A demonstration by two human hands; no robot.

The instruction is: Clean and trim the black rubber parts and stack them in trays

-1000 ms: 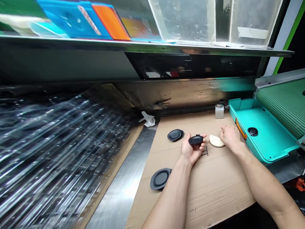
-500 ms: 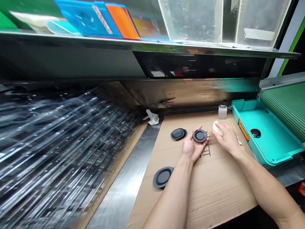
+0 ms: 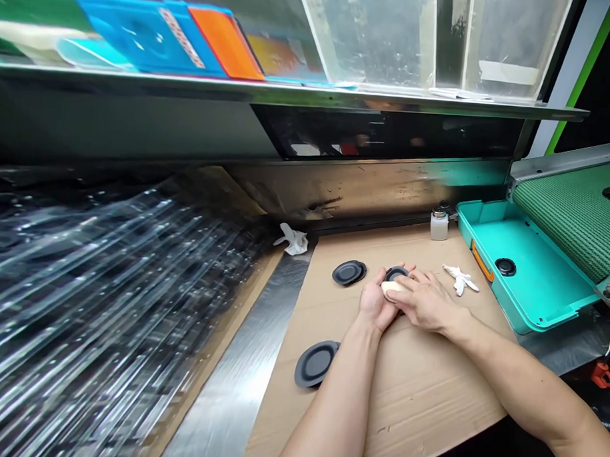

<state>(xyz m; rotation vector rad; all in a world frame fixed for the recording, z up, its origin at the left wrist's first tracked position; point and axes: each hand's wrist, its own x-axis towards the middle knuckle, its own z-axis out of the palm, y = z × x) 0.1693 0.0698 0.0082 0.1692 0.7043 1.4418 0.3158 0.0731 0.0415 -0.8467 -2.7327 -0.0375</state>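
A round black part (image 3: 396,274) lies in my left hand (image 3: 376,304), palm up, over the cardboard sheet (image 3: 429,393). My right hand (image 3: 425,301) is closed around a white pad (image 3: 391,290) and holds it against the near side of that part, covering some of it. Two similar black parts rest on the cardboard, one (image 3: 349,273) just left of my hands and another (image 3: 316,363) beside my left forearm. To the right of my hands lies a crumpled white cloth (image 3: 460,279).
A small bottle (image 3: 439,224) stands at the cardboard's back edge. On the right are a teal tray (image 3: 542,320) holding a black part and a green conveyor belt (image 3: 576,204). Stacked clear plastic trays (image 3: 106,315) fill the left. A metal shelf (image 3: 290,91) spans above.
My right hand has moved left and brought the white pad onto the black part in my left hand. The white cloth is now uncovered. The whole view has shifted slightly.
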